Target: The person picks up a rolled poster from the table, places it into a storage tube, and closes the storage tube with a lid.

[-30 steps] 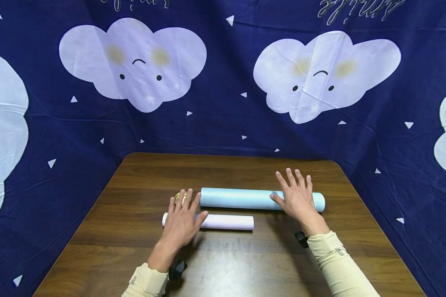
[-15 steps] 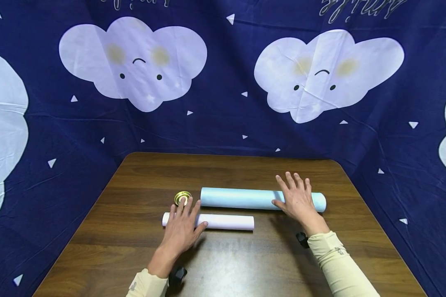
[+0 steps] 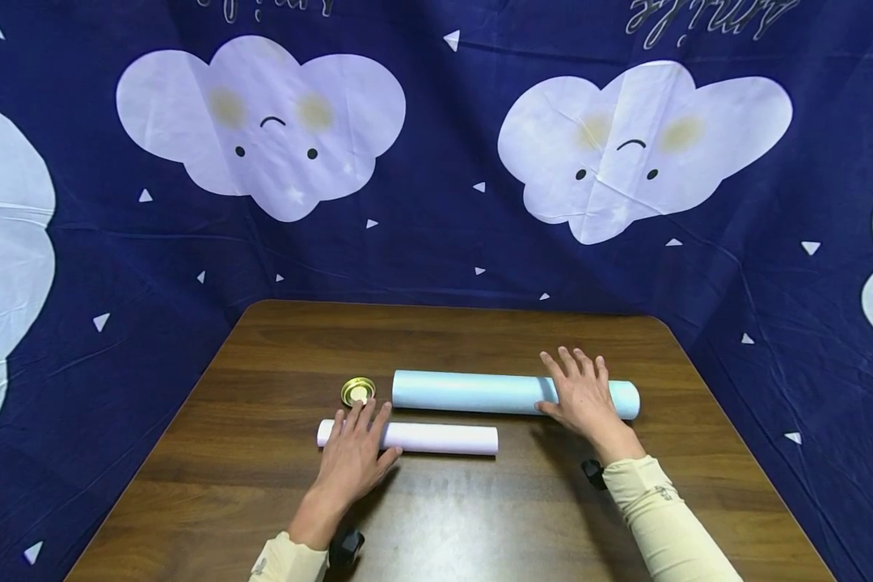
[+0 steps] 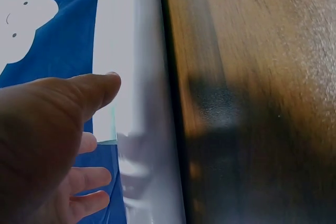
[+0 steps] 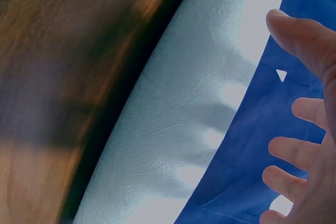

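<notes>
1. The blue roll (image 3: 473, 393) lies crosswise near the middle of the wooden table (image 3: 262, 453), with the shorter white roll (image 3: 436, 437) lying parallel just in front of it
2. The right hand (image 3: 584, 394) lies over the blue roll near its right end, fingers straight and spread, gripping nothing; whether the palm presses the roll cannot be told
3. The left hand (image 3: 352, 451) lies flat over the left part of the white roll, fingers straight and slightly apart
4. A small gold lid (image 3: 358, 391) sits just beyond the left fingertips, beside the left end of the blue roll
5. A dark blue cloth (image 3: 436, 242) printed with white clouds hangs behind and around the table
</notes>
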{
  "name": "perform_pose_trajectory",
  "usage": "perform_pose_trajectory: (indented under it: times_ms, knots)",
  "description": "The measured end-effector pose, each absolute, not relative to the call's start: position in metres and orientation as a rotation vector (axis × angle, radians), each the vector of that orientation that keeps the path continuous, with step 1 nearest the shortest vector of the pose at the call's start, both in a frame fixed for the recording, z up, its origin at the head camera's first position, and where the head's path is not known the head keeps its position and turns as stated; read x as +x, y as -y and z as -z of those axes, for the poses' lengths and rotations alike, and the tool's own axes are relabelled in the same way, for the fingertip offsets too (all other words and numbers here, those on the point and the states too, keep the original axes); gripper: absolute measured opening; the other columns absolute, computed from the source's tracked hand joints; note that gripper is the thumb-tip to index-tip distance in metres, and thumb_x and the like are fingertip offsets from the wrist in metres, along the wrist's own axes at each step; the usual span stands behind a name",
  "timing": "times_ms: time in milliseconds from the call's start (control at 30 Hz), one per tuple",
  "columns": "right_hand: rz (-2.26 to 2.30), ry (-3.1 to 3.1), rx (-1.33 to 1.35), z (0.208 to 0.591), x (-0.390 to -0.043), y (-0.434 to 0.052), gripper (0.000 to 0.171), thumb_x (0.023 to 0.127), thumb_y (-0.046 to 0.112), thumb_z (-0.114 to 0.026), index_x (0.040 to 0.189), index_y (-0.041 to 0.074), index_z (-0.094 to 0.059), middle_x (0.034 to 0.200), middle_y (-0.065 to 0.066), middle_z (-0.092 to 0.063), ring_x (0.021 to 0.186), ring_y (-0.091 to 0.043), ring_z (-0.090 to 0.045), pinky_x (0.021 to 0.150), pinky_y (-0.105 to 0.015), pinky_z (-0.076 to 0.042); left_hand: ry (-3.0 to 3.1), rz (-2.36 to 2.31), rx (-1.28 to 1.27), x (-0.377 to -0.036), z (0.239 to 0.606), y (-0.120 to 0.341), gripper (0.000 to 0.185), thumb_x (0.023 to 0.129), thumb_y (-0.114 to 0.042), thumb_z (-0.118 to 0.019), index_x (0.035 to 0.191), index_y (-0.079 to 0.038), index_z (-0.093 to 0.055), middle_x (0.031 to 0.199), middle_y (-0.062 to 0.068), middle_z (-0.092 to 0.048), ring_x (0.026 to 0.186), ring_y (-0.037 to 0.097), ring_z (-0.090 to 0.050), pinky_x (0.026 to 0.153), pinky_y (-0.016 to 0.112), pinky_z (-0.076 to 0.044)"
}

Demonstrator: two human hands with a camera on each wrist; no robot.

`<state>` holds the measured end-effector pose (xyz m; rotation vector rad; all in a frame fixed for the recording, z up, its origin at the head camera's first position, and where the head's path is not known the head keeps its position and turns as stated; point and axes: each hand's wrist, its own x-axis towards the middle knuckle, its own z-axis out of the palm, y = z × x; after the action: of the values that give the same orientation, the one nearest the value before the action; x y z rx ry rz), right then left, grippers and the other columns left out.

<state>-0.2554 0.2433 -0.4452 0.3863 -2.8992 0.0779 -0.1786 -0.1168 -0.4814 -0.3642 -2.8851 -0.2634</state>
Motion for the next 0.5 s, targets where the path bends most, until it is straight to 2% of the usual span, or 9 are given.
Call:
perform_pose_trajectory:
  times_ms: [500]
  knots:
    - [-0.092,2.902,0.422,0.456,-0.258,-0.246,0.088,0.069,0.043,-0.079,0.142,0.012,-0.041,0.145,-0.024,-0.039,0.134,-0.045,-0.033,0.108,-0.067,-0.02,2.902,0.256,-0.376,-0.18,0.486,0.119,0.065,0.084,-0.041,-0.065,0.136,-0.007,-0.047,0.14,0.02,-0.047,0.134,0.038,-0.04,0.111,0.055,-0.029]
